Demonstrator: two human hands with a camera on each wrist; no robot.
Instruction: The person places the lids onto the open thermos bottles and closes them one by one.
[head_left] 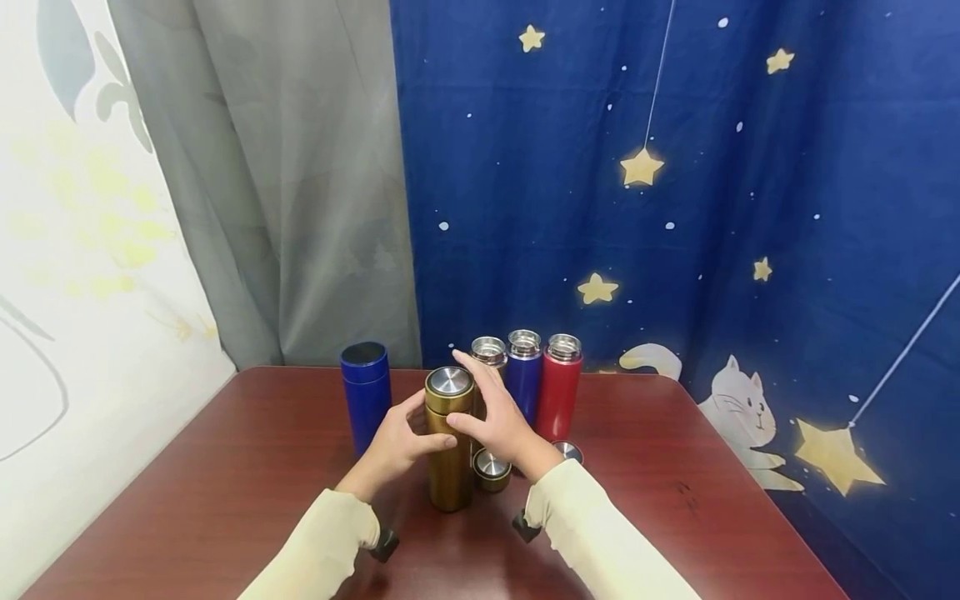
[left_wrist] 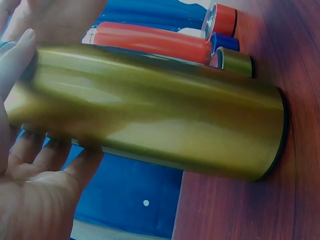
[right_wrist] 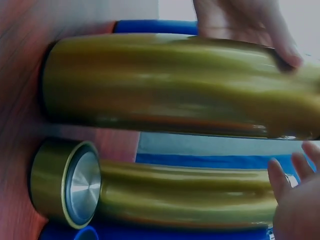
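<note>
A gold thermos bottle [head_left: 450,471] with a silver-topped lid stands upright on the table. My left hand [head_left: 395,439] grips its upper body from the left, thumb in front and fingers behind. On the other side, my right hand [head_left: 501,419] is spread beside the lid, its fingers extended; whether its thumb touches the bottle I cannot tell. Close behind stands a second gold bottle [right_wrist: 185,195] without a lid, partly hidden by the right hand in the head view. A loose gold lid [head_left: 492,471] lies in front of it.
A lidless blue bottle [head_left: 524,383] and a lidless red bottle [head_left: 561,396] stand at the back right. Red [left_wrist: 226,21] and blue [left_wrist: 225,42] lids lie near them. A blue bottle [head_left: 366,400] with its top on stands at left on the brown table [head_left: 225,500].
</note>
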